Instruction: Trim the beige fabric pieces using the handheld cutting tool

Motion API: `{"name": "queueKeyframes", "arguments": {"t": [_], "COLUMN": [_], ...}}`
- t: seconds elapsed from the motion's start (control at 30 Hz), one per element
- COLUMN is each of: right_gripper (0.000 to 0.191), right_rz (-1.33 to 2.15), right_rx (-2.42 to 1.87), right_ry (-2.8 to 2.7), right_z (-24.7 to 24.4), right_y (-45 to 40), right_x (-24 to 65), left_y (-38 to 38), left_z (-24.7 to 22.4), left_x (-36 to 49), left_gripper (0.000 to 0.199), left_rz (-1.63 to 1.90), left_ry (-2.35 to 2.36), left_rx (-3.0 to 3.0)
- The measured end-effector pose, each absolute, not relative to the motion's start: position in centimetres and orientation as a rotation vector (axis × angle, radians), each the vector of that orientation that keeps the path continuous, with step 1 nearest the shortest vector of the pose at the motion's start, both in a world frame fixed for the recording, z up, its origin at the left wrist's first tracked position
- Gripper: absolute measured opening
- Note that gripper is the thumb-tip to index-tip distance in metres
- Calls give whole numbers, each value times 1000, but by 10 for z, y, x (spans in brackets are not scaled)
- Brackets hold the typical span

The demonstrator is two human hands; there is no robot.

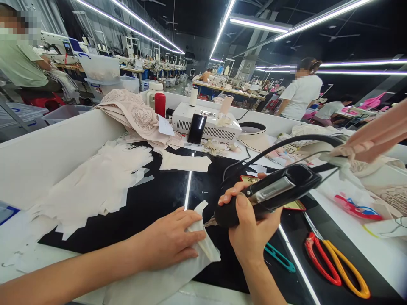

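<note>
My left hand point(173, 241) lies with its fingers spread on a pale piece of fabric point(208, 248) at the front of the glossy black board point(152, 212). A black handheld tool point(270, 190) with a metal tip is held in my right hand point(251, 224). Its tip touches or nearly touches the fabric's edge, just beside my left fingertips. A cable runs from the tool's rear. Beyond my hands lies a cut cream fabric piece point(186, 162), and a large heap of cream pieces point(101, 178) spreads at the left.
Scissors with red and orange handles point(337, 264) and a teal tool point(280, 257) lie at right. Behind the board are a phone point(196, 128), a white vented box point(206, 123), a red thread spool point(160, 104) and lace fabric point(136, 112). Other people are farther back.
</note>
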State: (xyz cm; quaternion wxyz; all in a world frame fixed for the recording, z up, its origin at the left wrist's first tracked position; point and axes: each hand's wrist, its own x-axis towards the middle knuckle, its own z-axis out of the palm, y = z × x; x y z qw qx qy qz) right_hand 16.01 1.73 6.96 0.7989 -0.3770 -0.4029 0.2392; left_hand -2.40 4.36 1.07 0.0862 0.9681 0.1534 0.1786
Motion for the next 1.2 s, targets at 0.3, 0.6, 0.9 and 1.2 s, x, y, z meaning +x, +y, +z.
{"name": "queueKeyframes", "arguments": {"t": [0.3, 0.6, 0.9, 1.2], "right_gripper": [53, 51, 50, 48], "right_rz": [530, 519, 539, 527], "right_rx": [-805, -850, -803, -803], "right_ry": [-893, -892, -898, -914], "right_z": [67, 67, 67, 67], "right_y": [10, 9, 8, 7], "right_x": [161, 160, 161, 161], "left_y": [54, 104, 113, 105], "left_z": [23, 23, 18, 26], "left_x": [-19, -4, -19, -27], "left_gripper": [16, 38, 40, 47], "left_rz": [550, 492, 446, 306], "left_ry": [438, 64, 85, 111], "left_rx": [2917, 2802, 2801, 2939]}}
